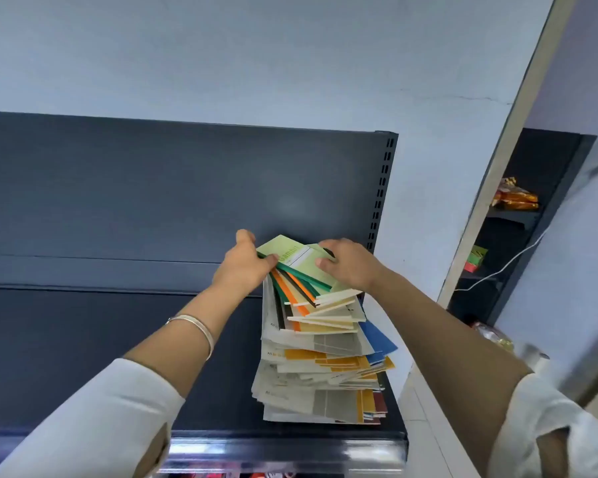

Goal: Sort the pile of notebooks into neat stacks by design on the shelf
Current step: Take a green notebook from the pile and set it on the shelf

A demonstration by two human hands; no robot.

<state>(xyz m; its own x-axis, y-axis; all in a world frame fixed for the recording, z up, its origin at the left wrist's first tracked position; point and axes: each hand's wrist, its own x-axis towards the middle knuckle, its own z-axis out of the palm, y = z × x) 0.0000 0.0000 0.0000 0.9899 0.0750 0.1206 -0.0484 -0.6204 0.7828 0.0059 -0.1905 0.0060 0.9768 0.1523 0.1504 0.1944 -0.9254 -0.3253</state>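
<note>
Head view: sorting looks barely begun. The untidy pile of notebooks (325, 360) lies on the dark metal shelf (118, 357); left of the pile no stacks show. Atop the pile, left hand (244, 267) and right hand (347, 267) each grip the pale green notebook (299, 262), thin, flat, probably card-covered.

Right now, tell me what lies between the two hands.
In the head view, a light green notebook spans the gap, held by the left hand and the right hand, atop the pile of notebooks.
</note>
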